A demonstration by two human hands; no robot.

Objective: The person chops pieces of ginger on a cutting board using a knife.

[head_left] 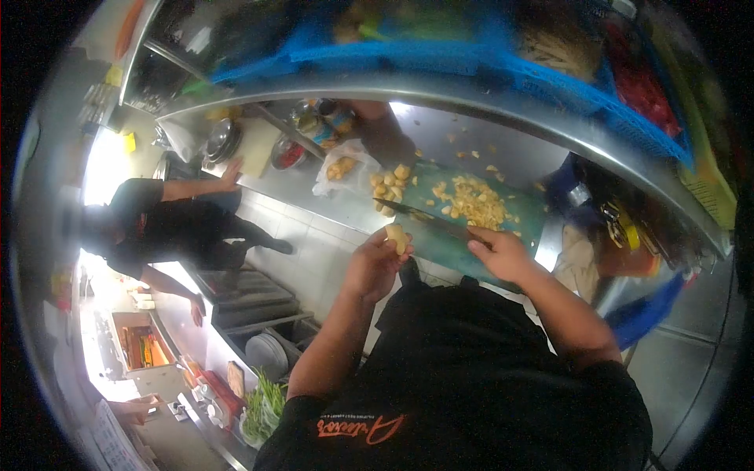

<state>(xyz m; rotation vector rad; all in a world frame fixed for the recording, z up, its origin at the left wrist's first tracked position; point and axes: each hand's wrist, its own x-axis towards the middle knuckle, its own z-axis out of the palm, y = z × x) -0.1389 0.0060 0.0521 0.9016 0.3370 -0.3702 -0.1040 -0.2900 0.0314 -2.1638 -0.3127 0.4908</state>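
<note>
Pinched between thumb and fingertips of left hand (374, 267): one pale yellow piece (398, 237), with upper part exposed beyond the grip, near left end of green cutting board (440, 245). Enclosed at the handle by curled right hand (500, 253): knife (428, 219), with blade extended leftward, apart from the held piece. Spread on board beyond blade: cut pieces (475, 200). Grouped at board's left end: larger pieces (389, 186), beside plastic bag (355, 147).
</note>
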